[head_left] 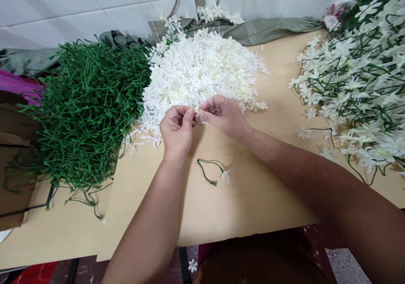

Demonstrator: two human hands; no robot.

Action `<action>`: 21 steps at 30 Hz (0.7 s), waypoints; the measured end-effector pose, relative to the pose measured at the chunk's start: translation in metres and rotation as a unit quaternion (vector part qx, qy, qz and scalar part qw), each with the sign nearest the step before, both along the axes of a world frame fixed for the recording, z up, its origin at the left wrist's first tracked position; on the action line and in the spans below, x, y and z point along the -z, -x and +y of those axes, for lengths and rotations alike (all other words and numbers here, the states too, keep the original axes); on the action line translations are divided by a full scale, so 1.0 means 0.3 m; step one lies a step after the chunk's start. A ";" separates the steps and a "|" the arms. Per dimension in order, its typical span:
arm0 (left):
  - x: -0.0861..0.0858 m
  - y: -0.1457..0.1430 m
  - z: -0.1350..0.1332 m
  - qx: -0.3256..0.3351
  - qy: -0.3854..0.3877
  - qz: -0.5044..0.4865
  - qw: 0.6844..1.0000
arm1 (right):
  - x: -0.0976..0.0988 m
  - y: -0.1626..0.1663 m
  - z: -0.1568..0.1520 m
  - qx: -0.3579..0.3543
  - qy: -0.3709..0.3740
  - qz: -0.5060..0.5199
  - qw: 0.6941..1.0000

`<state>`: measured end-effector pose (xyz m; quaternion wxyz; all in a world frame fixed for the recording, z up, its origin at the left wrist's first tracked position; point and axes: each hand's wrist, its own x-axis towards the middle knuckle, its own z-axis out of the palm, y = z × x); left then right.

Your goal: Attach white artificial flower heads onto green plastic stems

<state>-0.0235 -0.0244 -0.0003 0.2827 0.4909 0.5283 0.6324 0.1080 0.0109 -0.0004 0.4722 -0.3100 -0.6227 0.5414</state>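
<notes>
My left hand point(176, 128) and my right hand point(223, 114) meet above the wooden table point(253, 199), fingertips pinched together on a small white plastic flower piece point(196, 110). They hover at the near edge of a big heap of white flower pieces point(202, 71). A single green stem point(209, 171) with one white flower on it lies on the table just below my hands.
A large pile of green plastic stems point(85, 107) fills the left side. Assembled stems with white flowers point(357, 86) are heaped at the right. A grey-green sack point(268, 29) lies along the tiled wall. Brown cardboard point(12, 166) sits at far left.
</notes>
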 end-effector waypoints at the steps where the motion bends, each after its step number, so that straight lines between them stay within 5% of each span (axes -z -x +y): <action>1: 0.002 -0.001 -0.001 0.003 -0.004 0.001 1.000 | 0.001 0.002 -0.001 0.002 0.005 0.003 1.000; 21: 0.025 0.019 -0.010 0.011 -0.015 0.132 0.991 | -0.027 -0.005 -0.011 0.051 0.003 -0.070 0.996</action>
